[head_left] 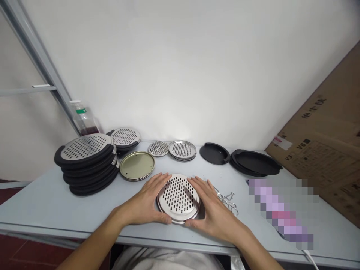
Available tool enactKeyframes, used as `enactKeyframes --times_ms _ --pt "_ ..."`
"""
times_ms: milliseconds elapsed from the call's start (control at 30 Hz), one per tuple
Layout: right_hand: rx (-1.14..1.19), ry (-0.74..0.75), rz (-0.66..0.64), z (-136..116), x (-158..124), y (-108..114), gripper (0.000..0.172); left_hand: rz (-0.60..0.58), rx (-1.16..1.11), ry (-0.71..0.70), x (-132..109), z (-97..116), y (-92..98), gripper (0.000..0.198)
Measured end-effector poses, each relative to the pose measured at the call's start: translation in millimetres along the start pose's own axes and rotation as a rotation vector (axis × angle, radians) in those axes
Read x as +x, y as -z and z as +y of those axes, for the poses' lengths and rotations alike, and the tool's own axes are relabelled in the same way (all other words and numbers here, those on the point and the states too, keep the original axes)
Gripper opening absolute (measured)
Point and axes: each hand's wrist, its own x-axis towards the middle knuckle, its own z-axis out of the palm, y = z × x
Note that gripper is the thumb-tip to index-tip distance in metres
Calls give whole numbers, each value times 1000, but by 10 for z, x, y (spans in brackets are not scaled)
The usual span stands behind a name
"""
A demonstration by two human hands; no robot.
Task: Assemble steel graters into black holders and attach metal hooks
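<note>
Near the table's front edge, a round metal grater plate (179,197) full of small slots sits on top of more metal rims. My left hand (147,200) wraps its left side, thumb at the front edge and fingers along the back. On the opposite side my right hand (210,210) grips the rim in the same way. Partly behind my right hand lie several bent wire pieces (230,204). Gold-toned round plates (137,165), a small slotted disc (158,149) and a short stack of rimmed grater plates (182,150) lie farther back.
At left, black-edged grater plates (87,147) stand in a tall stack, with another such pile (125,136) behind. A bottle (85,118) holds dark liquid. Black round trays (215,153) lie back right, beside a cardboard box (323,146). A pixelated object (281,213) lies right.
</note>
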Motion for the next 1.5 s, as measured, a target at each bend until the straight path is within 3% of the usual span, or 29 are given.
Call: enactKeyframes --times_ms 267,600,1133,1333,1500 --pt "39 -10 -9 -4 12 12 107 13 14 -10 8 3 -6 119" --pt "100 -91 -48 5 -2 23 97 -23 -3 24 0 2 8 102" --pt "103 -120 -59 1 -2 6 102 -28 -9 45 11 27 14 100" --pt "127 -107 -54 -3 9 9 102 -28 11 41 3 23 14 101" --pt "141 -122 -62 -10 3 17 102 5 21 5 6 4 -9 114"
